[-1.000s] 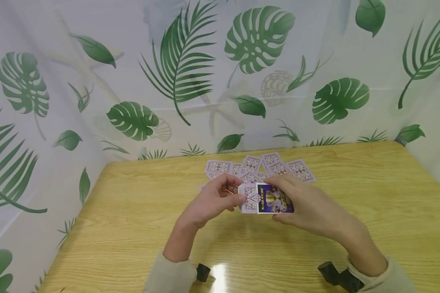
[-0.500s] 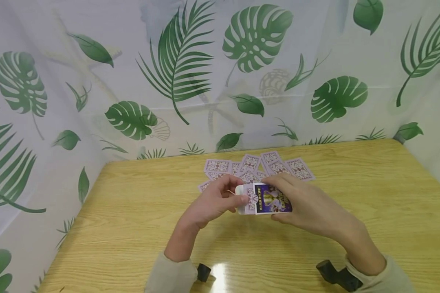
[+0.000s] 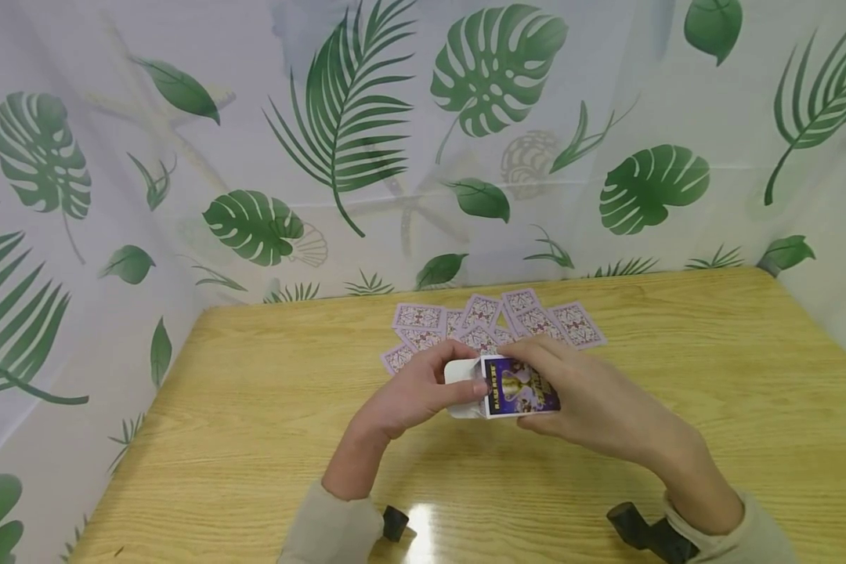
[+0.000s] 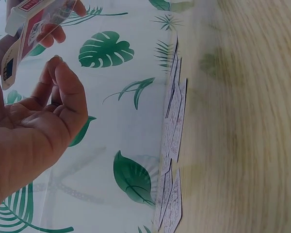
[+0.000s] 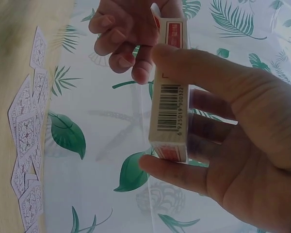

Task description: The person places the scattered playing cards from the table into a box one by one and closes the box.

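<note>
My right hand (image 3: 606, 395) grips a purple playing card box (image 3: 525, 392) with a gold trophy on its face, above the table. Its thumb lies along the barcode side in the right wrist view, fingers behind and under the box. The white end flap (image 3: 461, 370) stands out to the left. My left hand (image 3: 410, 395) is at that end, thumb reaching over the flap to the box's mouth. Its other fingers (image 4: 70, 92) are loosely curled, apart from the box in the left wrist view. The cards inside are mostly hidden.
Several patterned playing cards (image 3: 419, 316) lie face down and overlapping near the back of the wooden table (image 3: 254, 439). Behind it hangs a white cloth (image 3: 366, 258) printed with green leaves. A dark wrist mount (image 3: 648, 533) sits by each sleeve.
The cards sticking out of the box have slid in to the right under my left thumb, so the white flap now shows. My right hand has kept its grip.
</note>
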`<state>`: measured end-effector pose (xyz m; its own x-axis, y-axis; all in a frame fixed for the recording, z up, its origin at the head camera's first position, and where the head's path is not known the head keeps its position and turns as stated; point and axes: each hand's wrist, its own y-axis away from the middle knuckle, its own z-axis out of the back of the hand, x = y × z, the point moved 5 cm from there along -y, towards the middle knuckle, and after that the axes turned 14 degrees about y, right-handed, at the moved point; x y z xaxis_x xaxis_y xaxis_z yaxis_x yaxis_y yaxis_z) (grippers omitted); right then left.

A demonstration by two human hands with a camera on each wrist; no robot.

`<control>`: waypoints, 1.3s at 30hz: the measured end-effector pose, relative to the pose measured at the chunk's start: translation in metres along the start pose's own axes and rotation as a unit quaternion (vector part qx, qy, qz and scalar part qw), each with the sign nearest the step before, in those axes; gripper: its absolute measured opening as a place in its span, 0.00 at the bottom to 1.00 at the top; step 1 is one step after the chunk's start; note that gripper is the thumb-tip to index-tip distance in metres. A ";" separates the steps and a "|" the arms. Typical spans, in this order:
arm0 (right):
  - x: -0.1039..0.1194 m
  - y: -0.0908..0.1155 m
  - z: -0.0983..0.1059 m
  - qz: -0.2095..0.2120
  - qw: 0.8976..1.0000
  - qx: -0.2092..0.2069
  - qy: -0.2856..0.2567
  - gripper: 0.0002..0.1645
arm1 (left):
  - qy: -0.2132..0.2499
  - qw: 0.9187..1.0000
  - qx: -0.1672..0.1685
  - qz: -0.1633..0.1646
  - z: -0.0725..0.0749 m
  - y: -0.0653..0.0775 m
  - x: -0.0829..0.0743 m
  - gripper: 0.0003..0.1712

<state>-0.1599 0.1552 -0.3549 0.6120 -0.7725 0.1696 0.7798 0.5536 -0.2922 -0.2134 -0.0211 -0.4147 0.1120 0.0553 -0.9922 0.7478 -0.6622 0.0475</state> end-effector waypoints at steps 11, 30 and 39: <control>0.000 -0.001 0.002 -0.003 1.000 -0.002 0.001 0.43 | 0.003 1.000 0.002 -0.003 0.001 -0.002 0.000 0.19; 0.001 -0.001 0.000 -0.005 1.000 0.008 -0.006 0.43 | -0.001 1.000 -0.014 0.010 0.003 0.000 0.002 0.18; -0.004 0.000 -0.004 -0.020 0.999 0.023 -0.023 0.43 | 0.020 1.000 0.007 0.006 0.007 0.002 0.000 0.19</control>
<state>-0.1630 0.1572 -0.3595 0.5840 -0.7805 0.2231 0.8089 0.5363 -0.2409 -0.2162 -0.0280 -0.4153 0.1478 0.0768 -0.9860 0.7366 -0.6738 0.0579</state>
